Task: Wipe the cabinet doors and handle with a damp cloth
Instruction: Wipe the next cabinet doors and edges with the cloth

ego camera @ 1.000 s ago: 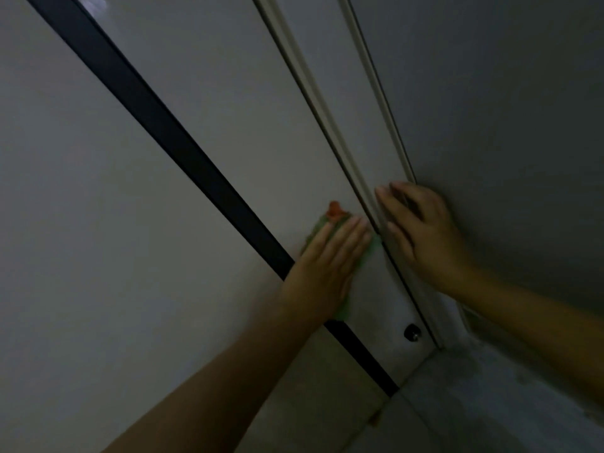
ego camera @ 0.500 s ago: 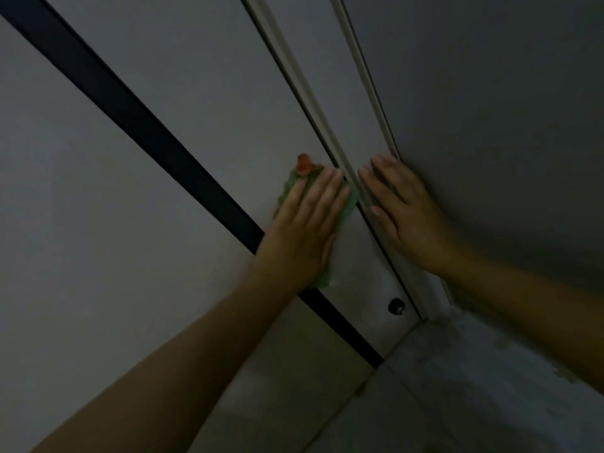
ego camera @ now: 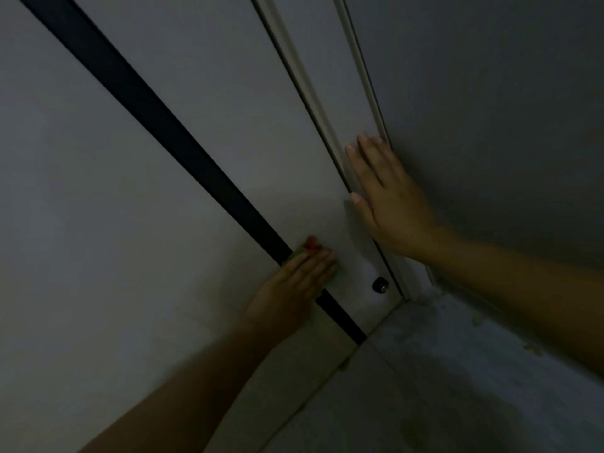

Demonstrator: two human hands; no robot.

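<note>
The scene is dim. A pale cabinet door (ego camera: 228, 103) fills the view, split by a long black strip (ego camera: 157, 122) running diagonally. My left hand (ego camera: 294, 282) lies flat, fingers straight, pressing a green cloth with an orange corner (ego camera: 310, 243) against the door's lower part, across the black strip. Most of the cloth is hidden under the hand. My right hand (ego camera: 389, 197) rests flat on the door's right edge beside the pale frame (ego camera: 310, 89). A small dark round knob (ego camera: 380, 284) sits near the door's bottom corner, just right of my left hand.
A grey wall (ego camera: 490, 109) stands at the right, meeting the cabinet in a corner. A stained grey floor (ego camera: 457, 371) spreads below, at the bottom right.
My left hand has slid the cloth down the door from beside my right fingers to near the knob. My right hand has stayed flat on the door's edge.
</note>
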